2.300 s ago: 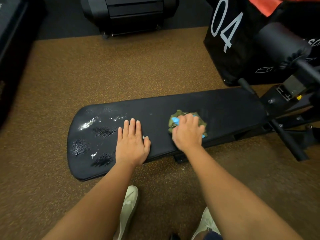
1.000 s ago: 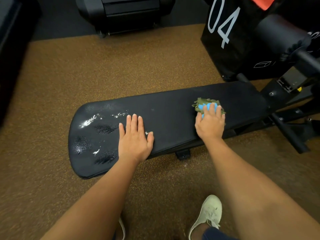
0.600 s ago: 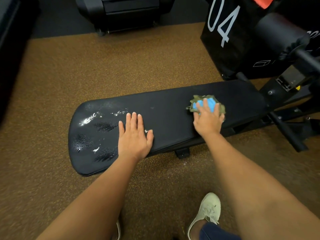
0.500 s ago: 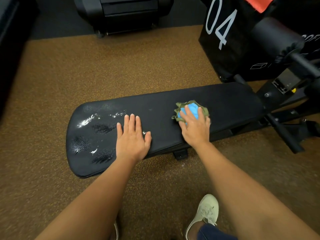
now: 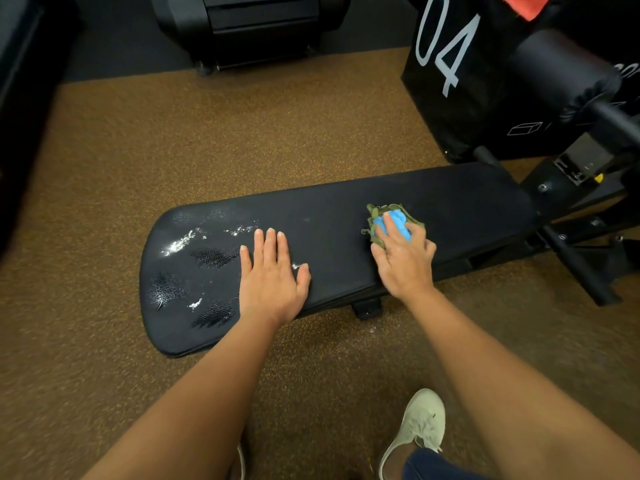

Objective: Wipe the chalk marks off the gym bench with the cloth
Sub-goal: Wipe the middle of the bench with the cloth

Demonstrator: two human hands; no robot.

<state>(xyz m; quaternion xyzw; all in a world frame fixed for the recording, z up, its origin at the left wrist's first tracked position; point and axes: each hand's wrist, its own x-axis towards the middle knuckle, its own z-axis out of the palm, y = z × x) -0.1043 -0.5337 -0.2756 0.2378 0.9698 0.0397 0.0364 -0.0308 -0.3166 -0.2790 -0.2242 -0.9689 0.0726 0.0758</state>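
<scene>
A bunched green-and-blue cloth [image 5: 389, 221] is pressed onto the black gym bench [image 5: 329, 216] right of its middle by the right hand [image 5: 403, 263], fingers spread over it. The left hand [image 5: 272, 277] is laid flat mid-pad, fingers straight. White chalk marks [image 5: 180, 242] are seen on the pad's left end.

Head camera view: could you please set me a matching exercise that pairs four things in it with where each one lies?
Column A
1. left hand
2. green-and-blue crumpled cloth
3. white chalk marks
4. pale lace-up shoe

Column B
a. on the brown speckled floor
b. flat on the black padded gym bench, fingers straight
c. pressed under the right hand
d. smeared over the bench's left end

Pairs: 1-b, 2-c, 3-d, 4-a
</scene>
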